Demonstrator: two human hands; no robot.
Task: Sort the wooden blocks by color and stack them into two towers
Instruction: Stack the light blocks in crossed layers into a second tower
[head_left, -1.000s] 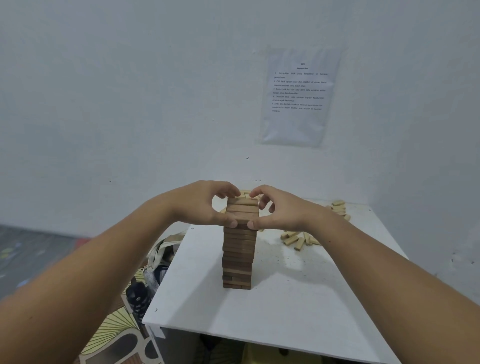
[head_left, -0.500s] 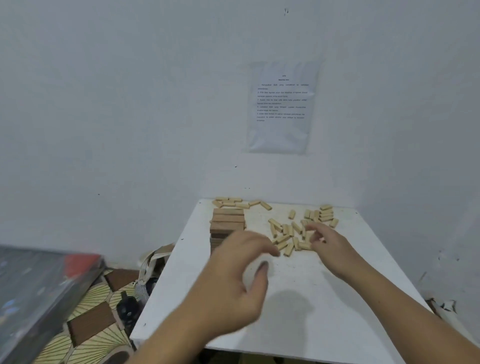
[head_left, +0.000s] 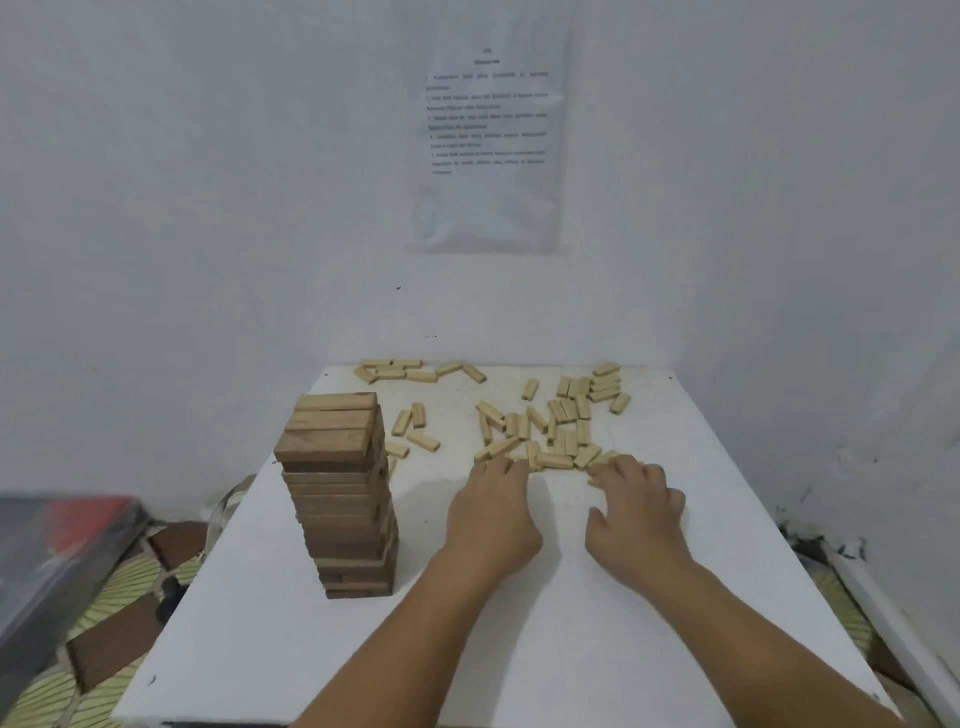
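1. Dark block tower (head_left: 337, 493): one upright column of dark brown wooden blocks stands on the left part of the table, near its left edge. The top layer shows three blocks laid side by side. The upper layers sit slightly askew over the lower ones.
2. Pale blocks (head_left: 550, 426): light-coloured wooden blocks lie loose on the far half of the table and are not yet built into a tower. Most form a dense scatter right of centre, a short row runs along the far edge, and a few lie just right of the dark tower.
3. Left hand (head_left: 493, 512): palm down, well apart from the tower on its right. The fingers are stretched forward and close together, with their tips touching the near edge of the pale scatter. It grips nothing.
4. Right hand (head_left: 634, 506): palm down, just beside the left hand but not touching it. The fingers are lightly bent over the nearest pale blocks and the thumb is spread to the side, away from them. No block is clasped.
5. Table (head_left: 571, 649): a white, scuffed top pushed into the corner of two white walls.
6. Paper sheet (head_left: 488, 150): a printed page fixed to the wall above the table, its text too small to read.
7. Floor, left: a patterned mat (head_left: 104, 649), a bag strap (head_left: 223, 512) beside the table's edge, and a blurred dark box (head_left: 52, 561) with a red patch.
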